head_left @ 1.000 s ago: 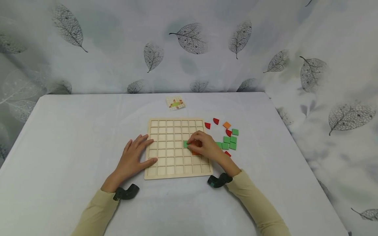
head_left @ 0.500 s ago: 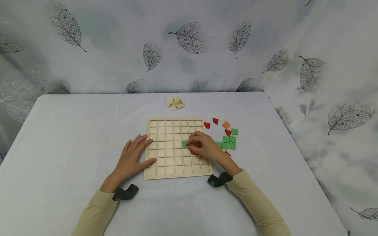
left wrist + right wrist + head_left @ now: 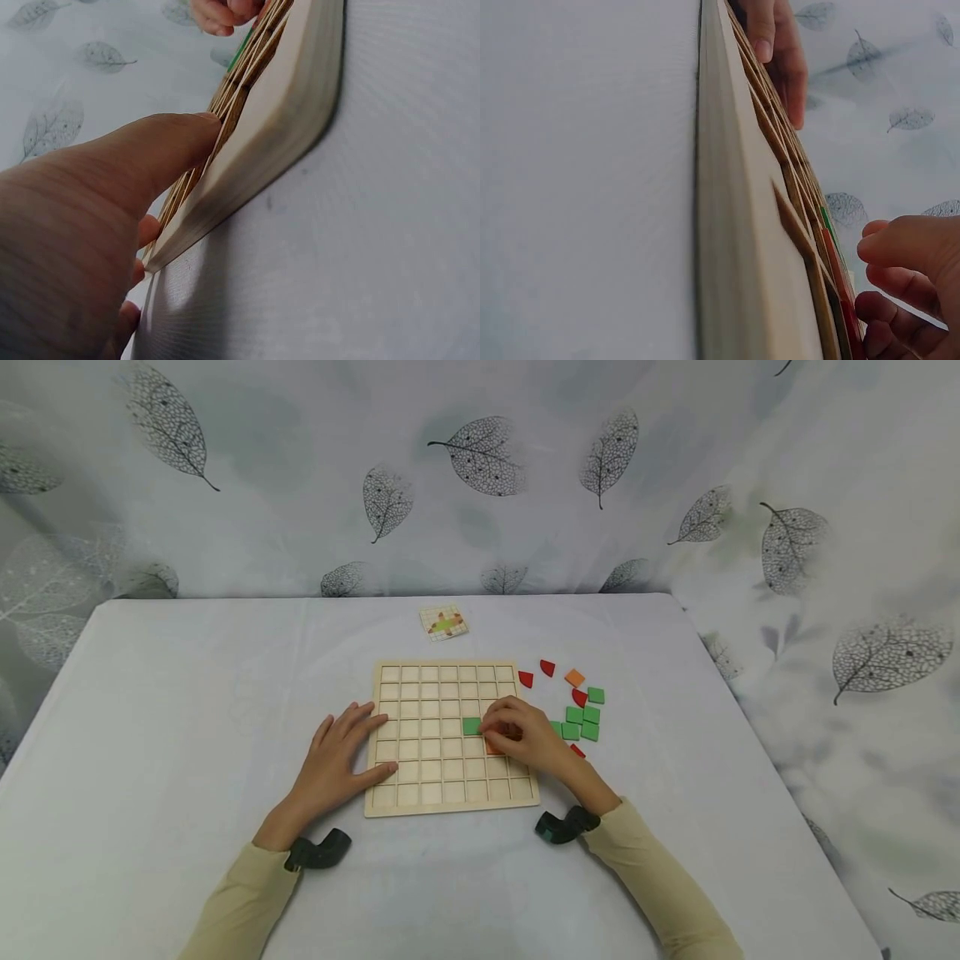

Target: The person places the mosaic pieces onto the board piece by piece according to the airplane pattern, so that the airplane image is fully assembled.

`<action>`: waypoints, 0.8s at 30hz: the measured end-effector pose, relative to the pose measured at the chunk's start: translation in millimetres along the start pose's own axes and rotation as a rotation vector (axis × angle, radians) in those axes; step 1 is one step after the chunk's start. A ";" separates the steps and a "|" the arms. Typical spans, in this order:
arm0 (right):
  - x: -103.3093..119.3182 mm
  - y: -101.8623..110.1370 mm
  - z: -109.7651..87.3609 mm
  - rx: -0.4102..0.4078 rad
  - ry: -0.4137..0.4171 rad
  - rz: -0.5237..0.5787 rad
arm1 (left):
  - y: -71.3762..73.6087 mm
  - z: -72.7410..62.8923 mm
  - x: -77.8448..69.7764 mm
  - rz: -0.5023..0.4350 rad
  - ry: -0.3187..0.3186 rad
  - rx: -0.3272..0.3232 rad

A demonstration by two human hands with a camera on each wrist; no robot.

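A pale wooden grid board (image 3: 450, 811) lies flat on the white table. My left hand (image 3: 336, 768) rests along its left edge, fingers spread, with the thumb on the near part of that edge. A green square tile (image 3: 471, 726) sits in a cell right of the board's middle. Just right of it, my right hand (image 3: 534, 739) hovers low with loosely bent fingers, and nothing shows between thumb and fingers in the right wrist view. Beneath that hand an orange tile (image 3: 492, 748) is partly covered. A red piece (image 3: 850, 330) near the board's edge shows in the right wrist view.
Right of the board lie several loose green square tiles (image 3: 591, 732), an orange square (image 3: 574, 677) and several red quarter-round pieces (image 3: 547, 667). A small pattern card (image 3: 444, 622) lies beyond the board. A leaf-printed curtain (image 3: 300, 485) hangs behind the table.
My right hand has drawn slightly right, off the green tile, which now shows whole in its cell. The left hand has stayed in place.
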State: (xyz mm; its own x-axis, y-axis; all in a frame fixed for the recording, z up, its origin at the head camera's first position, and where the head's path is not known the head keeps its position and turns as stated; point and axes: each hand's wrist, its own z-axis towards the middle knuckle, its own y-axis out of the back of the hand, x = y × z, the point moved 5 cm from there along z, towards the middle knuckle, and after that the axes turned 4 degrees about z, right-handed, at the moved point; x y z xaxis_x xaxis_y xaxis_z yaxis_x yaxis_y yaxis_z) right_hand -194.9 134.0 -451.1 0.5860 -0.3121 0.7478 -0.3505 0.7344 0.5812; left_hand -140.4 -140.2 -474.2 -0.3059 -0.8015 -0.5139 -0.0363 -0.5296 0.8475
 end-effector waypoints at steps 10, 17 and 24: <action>1.3 8.6 -8.4 -0.027 0.029 0.015 | 1.5 -0.2 -1.4 -0.007 0.004 0.002; -1.9 16.6 -15.2 0.005 -0.052 0.025 | 0.2 0.0 -1.2 -0.007 0.005 0.008; -7.0 22.6 -22.1 0.012 -0.007 0.034 | 1.5 0.6 -0.8 -0.006 0.001 0.008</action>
State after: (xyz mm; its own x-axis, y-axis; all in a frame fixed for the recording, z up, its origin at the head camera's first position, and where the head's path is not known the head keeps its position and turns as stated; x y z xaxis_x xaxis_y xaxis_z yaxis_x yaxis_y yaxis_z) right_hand -190.8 166.1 -450.3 0.5689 -0.2912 0.7691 -0.3789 0.7372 0.5594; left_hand -140.8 -140.2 -472.4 -0.3049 -0.7983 -0.5194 -0.0459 -0.5324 0.8453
